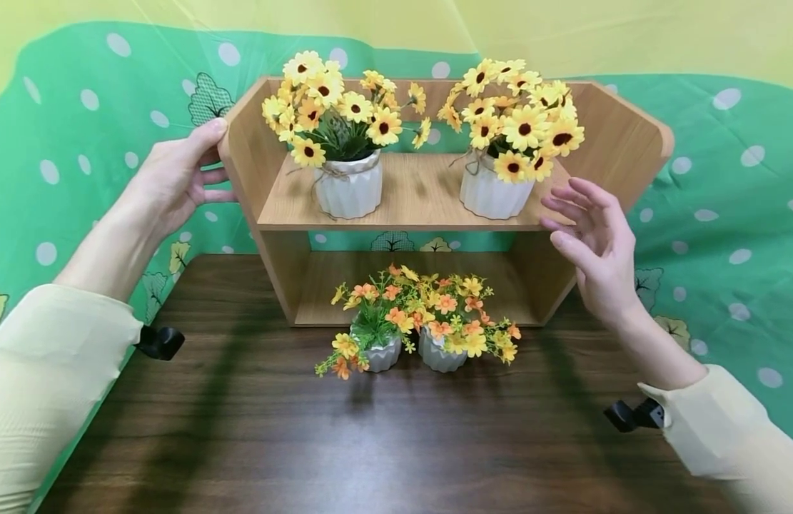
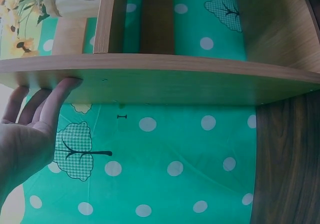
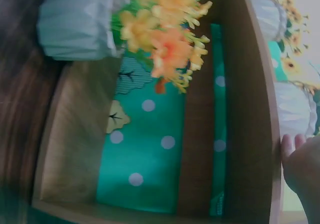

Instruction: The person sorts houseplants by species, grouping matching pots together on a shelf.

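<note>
A two-tier wooden shelf point(image 1: 417, 196) stands on the table. My left hand point(image 1: 171, 175) rests on its left side panel point(image 2: 165, 84), fingers straight against the outer face. Loosely bent and holding nothing, my right hand point(image 1: 598, 246) hovers by the front right of the upper board, fingertips close to the right white pot point(image 1: 495, 191). That pot holds yellow daisy-like flowers point(image 1: 524, 128). A matching white pot point(image 1: 349, 187) of yellow flowers point(image 1: 325, 87) stands at the left of the same board, with twine round its rim.
Two smaller white pots point(image 1: 382, 355) with orange and yellow flowers point(image 1: 445, 305) stand side by side on the dark wooden table point(image 1: 319, 442), before the lower tier. A green cloth point(image 1: 711, 193) with white dots hangs behind the shelf.
</note>
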